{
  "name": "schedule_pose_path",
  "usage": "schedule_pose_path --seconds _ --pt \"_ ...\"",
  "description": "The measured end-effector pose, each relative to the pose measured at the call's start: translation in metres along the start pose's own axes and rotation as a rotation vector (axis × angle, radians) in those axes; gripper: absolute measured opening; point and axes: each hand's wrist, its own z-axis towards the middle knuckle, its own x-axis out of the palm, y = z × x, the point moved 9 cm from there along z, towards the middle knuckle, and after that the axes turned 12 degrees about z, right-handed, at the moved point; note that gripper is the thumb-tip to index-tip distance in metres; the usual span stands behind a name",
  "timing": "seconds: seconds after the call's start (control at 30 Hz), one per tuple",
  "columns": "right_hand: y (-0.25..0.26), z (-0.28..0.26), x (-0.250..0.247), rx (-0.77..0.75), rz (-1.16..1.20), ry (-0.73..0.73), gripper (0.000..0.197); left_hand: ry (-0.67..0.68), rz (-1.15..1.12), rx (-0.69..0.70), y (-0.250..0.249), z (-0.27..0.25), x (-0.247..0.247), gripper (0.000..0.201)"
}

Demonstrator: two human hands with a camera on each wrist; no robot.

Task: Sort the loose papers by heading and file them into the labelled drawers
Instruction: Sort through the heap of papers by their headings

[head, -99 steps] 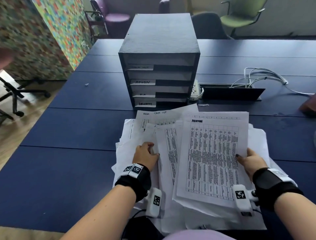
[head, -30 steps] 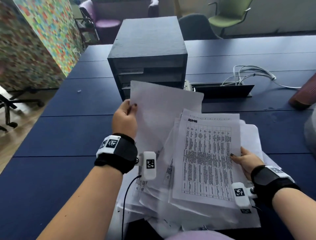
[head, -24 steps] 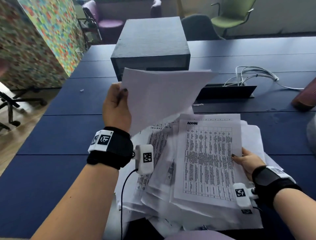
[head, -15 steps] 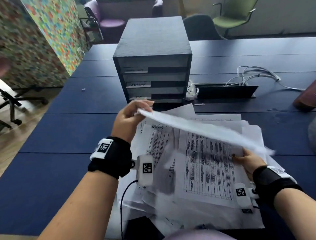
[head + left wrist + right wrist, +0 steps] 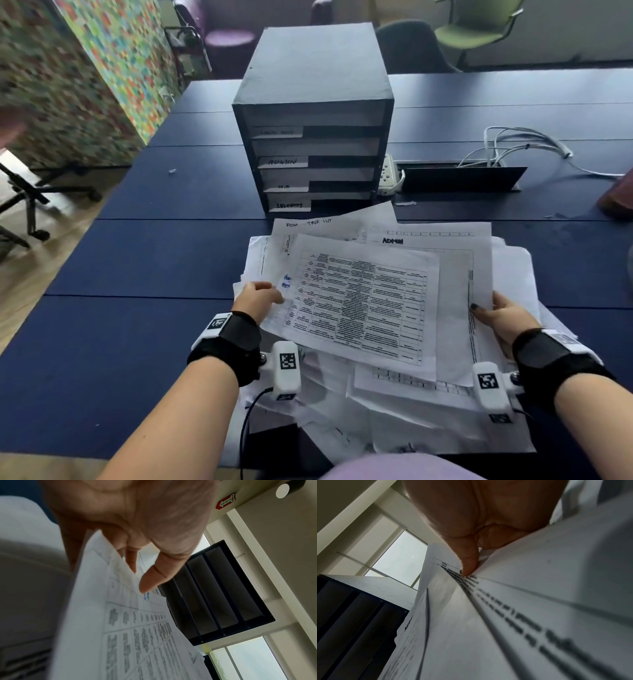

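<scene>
A messy pile of printed papers [image 5: 404,411] lies on the dark blue table in front of a black drawer unit [image 5: 315,137] with labelled slots, one reading ADMIN [image 5: 282,161]. On top, turned sideways, lies a table-printed sheet [image 5: 359,305]. My left hand [image 5: 258,298] pinches its left edge, thumb on top [image 5: 150,580], fingers underneath. Beneath it is a sheet headed ADMIN [image 5: 455,260]. My right hand [image 5: 496,315] holds that sheet's right edge, with the thumb [image 5: 469,563] pressed on the print.
A power strip [image 5: 388,174] and an open cable box [image 5: 459,178] with white cables [image 5: 520,144] sit right of the drawers. A reddish object [image 5: 616,198] is at the table's right edge. Chairs stand beyond the table; bare blue tabletop [image 5: 137,274] lies left.
My left hand lifted a sheet from the pile, flipped it over and laid it printed side up across the ADMIN sheet. The right hand kept its hold on the right edge.
</scene>
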Motion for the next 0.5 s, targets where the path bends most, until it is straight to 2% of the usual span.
schedule_pose_path --seconds 0.13,0.23,0.3,0.37,0.5 --pt "0.000 0.000 -0.001 0.006 -0.012 -0.005 0.024 -0.049 0.051 0.027 -0.001 -0.007 -0.010 0.058" --pt "0.001 -0.002 -0.002 0.024 0.008 -0.012 0.025 0.101 0.123 0.047 -0.001 -0.009 0.003 0.063" --pt "0.003 -0.005 -0.001 0.048 0.068 -0.011 0.027 0.127 0.194 0.066 -0.001 -0.009 0.003 0.055" --pt "0.005 -0.009 0.001 0.070 0.117 -0.012 0.028 0.016 0.182 0.084 -0.003 -0.002 -0.015 0.045" --pt "0.014 -0.019 0.006 0.089 0.198 -0.012 0.027 -0.277 -0.027 0.144 -0.013 -0.002 -0.070 0.031"
